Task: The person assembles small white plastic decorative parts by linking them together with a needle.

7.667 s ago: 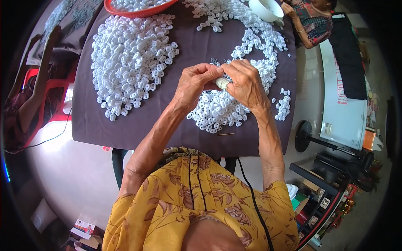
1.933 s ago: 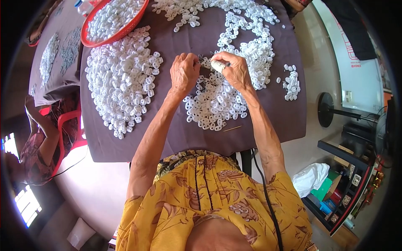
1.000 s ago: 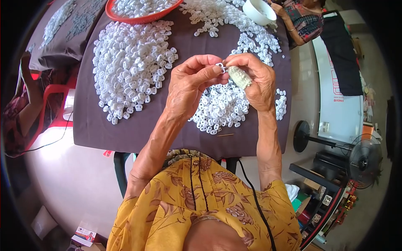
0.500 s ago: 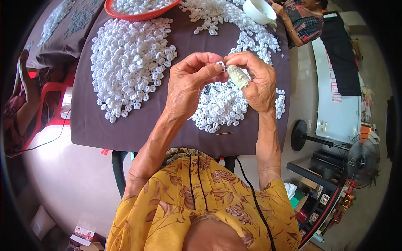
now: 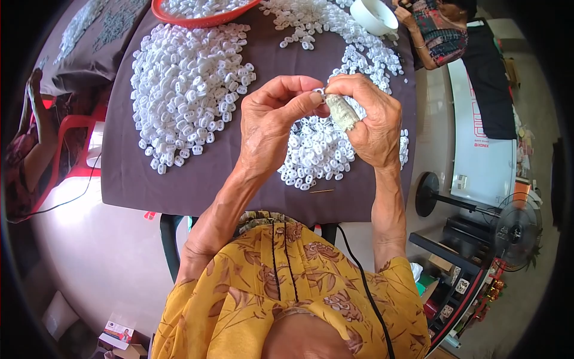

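Note:
My left hand (image 5: 269, 125) pinches a small white two-holed plastic piece (image 5: 320, 92), which looks like a cord lock, between thumb and fingertips. Against the same piece, my right hand (image 5: 376, 119) closes its thumb and forefinger; whether it grips something else there is too small to tell. A pale, worn wrap (image 5: 342, 112) covers the right thumb. Just below both hands lies a heap of the same white pieces (image 5: 317, 152), partly hidden by them. A larger pile of white pieces (image 5: 185, 90) spreads over the dark tablecloth (image 5: 197, 188) to the left.
A red basin (image 5: 206, 23) of white pieces stands at the far left, a white bowl (image 5: 374, 17) at the far right among scattered pieces. A thin stick (image 5: 321, 191) lies near the front edge. Another person (image 5: 439, 36) sits far right; a red chair (image 5: 66, 140) is left.
Both hands have shifted slightly to the right in the picture, as has the tabletop a little. The pinch on the white piece stays the same; the right hand has tilted slightly.

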Available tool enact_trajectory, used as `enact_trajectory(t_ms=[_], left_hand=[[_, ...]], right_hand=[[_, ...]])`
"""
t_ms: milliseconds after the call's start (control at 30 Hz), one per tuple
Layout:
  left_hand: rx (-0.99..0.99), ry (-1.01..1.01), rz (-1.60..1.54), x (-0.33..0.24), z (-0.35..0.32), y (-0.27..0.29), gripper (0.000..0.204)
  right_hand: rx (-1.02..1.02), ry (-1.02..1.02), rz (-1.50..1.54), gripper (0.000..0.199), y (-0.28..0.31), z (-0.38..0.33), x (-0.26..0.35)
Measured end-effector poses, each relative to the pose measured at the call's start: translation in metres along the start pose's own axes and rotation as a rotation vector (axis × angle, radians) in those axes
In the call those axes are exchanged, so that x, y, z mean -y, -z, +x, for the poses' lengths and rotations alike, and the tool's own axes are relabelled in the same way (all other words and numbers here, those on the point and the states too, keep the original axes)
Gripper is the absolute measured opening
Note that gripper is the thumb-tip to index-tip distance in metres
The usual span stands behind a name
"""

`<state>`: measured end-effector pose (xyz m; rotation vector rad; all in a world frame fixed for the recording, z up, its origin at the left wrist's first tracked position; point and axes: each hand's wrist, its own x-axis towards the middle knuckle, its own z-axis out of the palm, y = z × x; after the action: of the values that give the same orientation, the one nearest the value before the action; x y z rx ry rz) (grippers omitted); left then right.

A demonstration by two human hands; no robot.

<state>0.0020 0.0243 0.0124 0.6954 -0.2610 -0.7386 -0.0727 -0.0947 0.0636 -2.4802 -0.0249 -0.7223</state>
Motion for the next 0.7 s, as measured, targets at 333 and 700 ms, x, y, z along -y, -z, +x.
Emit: enact_trajectory(t_ms=[333,700], left_hand=[[-0.050,-0.038,0.006,0.005,0.003,0.003,0.013],[0.000,0.160,-0.094,-0.007,0.009,0.004,0.013]], right_hand=[[0.019,-0.006,0.001,0.016,-0.007,0.001,-0.007],[-0.001,-0.194,0.317,0.019,0.002,-0.001,-0.013]])
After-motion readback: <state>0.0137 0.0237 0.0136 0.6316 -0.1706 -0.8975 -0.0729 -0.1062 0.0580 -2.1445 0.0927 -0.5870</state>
